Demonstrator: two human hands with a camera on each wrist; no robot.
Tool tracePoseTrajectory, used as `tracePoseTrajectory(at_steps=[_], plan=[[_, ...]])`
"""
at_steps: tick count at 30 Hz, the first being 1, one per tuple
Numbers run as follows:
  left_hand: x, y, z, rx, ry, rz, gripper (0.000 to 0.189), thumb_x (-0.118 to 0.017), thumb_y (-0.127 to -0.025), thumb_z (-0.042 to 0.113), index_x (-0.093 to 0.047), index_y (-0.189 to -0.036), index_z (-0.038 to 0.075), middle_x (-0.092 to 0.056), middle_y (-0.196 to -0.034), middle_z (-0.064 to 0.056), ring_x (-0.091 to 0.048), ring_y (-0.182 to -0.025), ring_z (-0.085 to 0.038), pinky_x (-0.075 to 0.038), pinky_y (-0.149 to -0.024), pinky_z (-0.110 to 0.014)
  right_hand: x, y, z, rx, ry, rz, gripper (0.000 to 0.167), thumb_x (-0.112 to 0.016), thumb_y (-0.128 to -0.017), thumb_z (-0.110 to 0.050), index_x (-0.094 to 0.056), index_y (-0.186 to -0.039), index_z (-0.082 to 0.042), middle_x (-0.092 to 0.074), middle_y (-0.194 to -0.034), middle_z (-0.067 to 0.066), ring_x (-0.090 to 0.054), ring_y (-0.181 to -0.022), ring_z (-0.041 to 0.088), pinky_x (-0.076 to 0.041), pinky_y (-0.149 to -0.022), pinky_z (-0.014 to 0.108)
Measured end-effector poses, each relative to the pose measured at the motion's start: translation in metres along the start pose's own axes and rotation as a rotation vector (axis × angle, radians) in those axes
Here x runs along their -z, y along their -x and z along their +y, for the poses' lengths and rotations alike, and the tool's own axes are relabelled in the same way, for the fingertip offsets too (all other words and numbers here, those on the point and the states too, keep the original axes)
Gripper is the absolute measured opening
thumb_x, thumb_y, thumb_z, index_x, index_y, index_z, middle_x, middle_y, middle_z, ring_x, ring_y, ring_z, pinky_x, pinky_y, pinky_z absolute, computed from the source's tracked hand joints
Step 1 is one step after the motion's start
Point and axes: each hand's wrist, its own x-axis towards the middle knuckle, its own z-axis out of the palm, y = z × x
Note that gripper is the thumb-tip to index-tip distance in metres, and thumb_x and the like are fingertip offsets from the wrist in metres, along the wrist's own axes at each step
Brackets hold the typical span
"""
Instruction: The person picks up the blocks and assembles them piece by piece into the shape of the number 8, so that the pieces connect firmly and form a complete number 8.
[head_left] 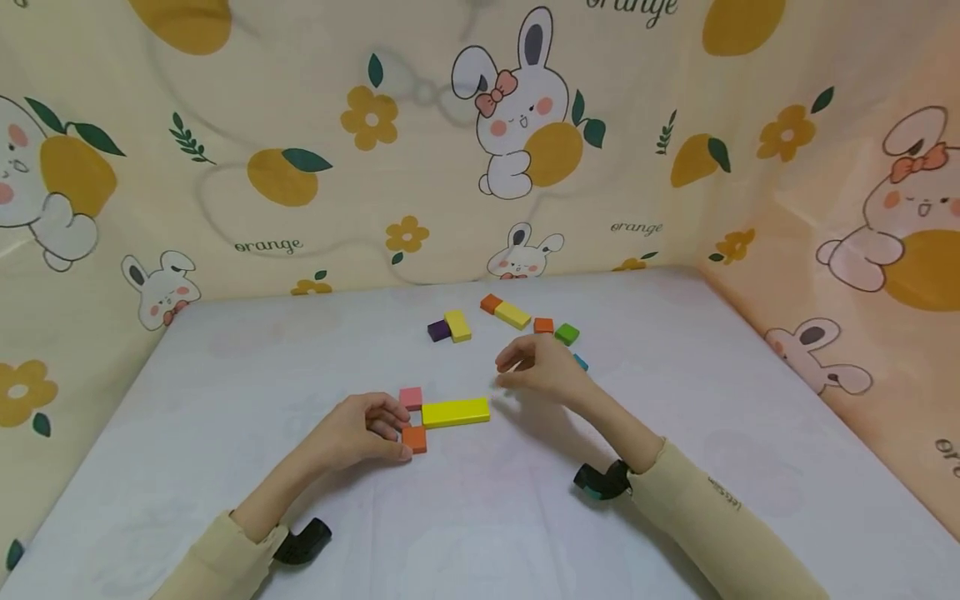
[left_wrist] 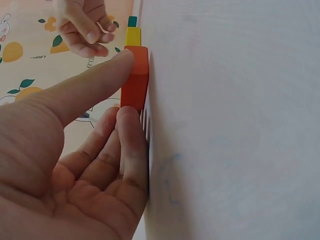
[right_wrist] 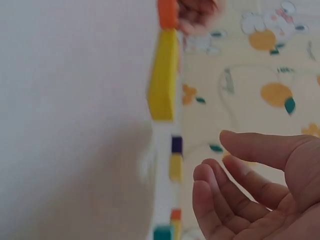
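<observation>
My left hand (head_left: pixel 360 429) pinches an orange block (head_left: pixel 414 439) between thumb and fingertips, as the left wrist view shows from close by. Just behind the orange block sits a pink block (head_left: pixel 410 398), and the small gap between them is partly hidden by the fingers. A long yellow block (head_left: pixel 456 412) lies flat and points rightward from these two. Above the table to the right, my right hand (head_left: pixel 543 371) hovers with its fingers loosely bent and nothing held. In the right wrist view its fingers (right_wrist: pixel 235 195) are apart from every block.
Farther back lie a purple block (head_left: pixel 439 332) against a short yellow block (head_left: pixel 458 326), and an orange block (head_left: pixel 491 303) against another yellow one (head_left: pixel 513 315). Behind the right hand are orange (head_left: pixel 543 325), green (head_left: pixel 567 334) and partly hidden blue (head_left: pixel 581 362) blocks. A patterned curtain (head_left: pixel 420 183) borders the table.
</observation>
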Motion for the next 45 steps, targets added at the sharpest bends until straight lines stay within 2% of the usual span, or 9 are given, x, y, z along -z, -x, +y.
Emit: tracePoseTrajectory(at_steps=[3,6,10,14,18,26,37,45], plan=[[0.0,0.001,-0.003,0.006,0.002,0.005,0.043,-0.089,-0.074,0.019,-0.065,-0.107,0.007,-0.066,-0.095,-0.004,-0.062,-0.084,-0.02,-0.051,-0.08,-0.032,0.015,-0.005,0.006,0.033,-0.033,0.035,0.024,-0.082,-0.081,-0.014,-0.073,-0.101,-0.004,-0.069,-0.092,0.001,-0.064,-0.085,0.021,-0.049,-0.077,0.035],[-0.001,0.0,-0.002,0.005,0.003,0.004,0.042,-0.089,-0.074,0.019,-0.065,-0.107,0.007,-0.066,-0.096,-0.004,-0.062,-0.085,-0.021,-0.051,-0.081,-0.033,0.032,-0.012,0.018,0.079,-0.021,0.051,0.022,-0.082,-0.081,-0.016,-0.073,-0.1,-0.007,-0.07,-0.093,0.002,-0.063,-0.087,0.02,-0.049,-0.077,0.036],[-0.001,0.0,0.001,0.0,0.007,0.001,0.043,-0.088,-0.075,0.017,-0.064,-0.108,0.006,-0.065,-0.096,-0.005,-0.062,-0.085,-0.021,-0.051,-0.081,-0.034,0.054,-0.026,0.036,0.124,0.027,0.006,0.024,-0.083,-0.081,-0.021,-0.074,-0.102,-0.014,-0.069,-0.102,0.009,-0.06,-0.097,0.027,-0.05,-0.082,0.038],[0.0,0.001,0.001,0.002,0.007,0.003,0.044,-0.088,-0.074,0.017,-0.064,-0.109,0.005,-0.065,-0.096,-0.005,-0.061,-0.084,-0.02,-0.05,-0.081,-0.034,0.072,-0.038,0.053,0.105,0.001,-0.06,0.033,-0.083,-0.081,-0.023,-0.073,-0.111,-0.014,-0.066,-0.112,0.014,-0.059,-0.104,0.033,-0.051,-0.086,0.037],[0.0,0.0,0.0,0.012,-0.001,0.002,0.044,-0.089,-0.073,0.018,-0.065,-0.108,0.007,-0.066,-0.096,-0.004,-0.062,-0.085,-0.021,-0.05,-0.081,-0.033,0.082,-0.044,0.068,0.067,-0.019,-0.095,0.04,-0.083,-0.082,-0.021,-0.071,-0.119,-0.01,-0.067,-0.117,0.011,-0.06,-0.108,0.031,-0.051,-0.088,0.035],[0.0,0.001,-0.003,0.022,-0.007,-0.004,0.044,-0.089,-0.073,0.02,-0.064,-0.108,0.007,-0.066,-0.096,-0.004,-0.061,-0.085,-0.021,-0.05,-0.08,-0.033,0.078,-0.049,0.08,0.019,-0.026,-0.107,0.041,-0.083,-0.081,-0.019,-0.071,-0.12,-0.014,-0.067,-0.12,0.002,-0.053,-0.117,0.024,-0.042,-0.096,0.044],[0.002,0.001,-0.002,-0.004,-0.012,-0.005,0.044,-0.089,-0.074,0.02,-0.064,-0.108,0.007,-0.066,-0.097,-0.003,-0.061,-0.085,-0.021,-0.05,-0.08,-0.033,0.069,-0.056,0.078,0.031,-0.013,-0.097,0.045,-0.086,-0.077,-0.013,-0.07,-0.118,-0.006,-0.068,-0.117,0.009,-0.058,-0.11,0.028,-0.047,-0.093,0.041],[0.001,0.002,0.001,-0.005,-0.005,-0.007,0.045,-0.088,-0.074,0.018,-0.063,-0.109,0.005,-0.065,-0.096,-0.005,-0.06,-0.084,-0.021,-0.05,-0.08,-0.034,0.064,-0.057,0.077,-0.002,-0.009,-0.124,0.039,-0.086,-0.077,-0.01,-0.071,-0.113,-0.006,-0.071,-0.109,0.005,-0.06,-0.104,0.026,-0.047,-0.092,0.04]])
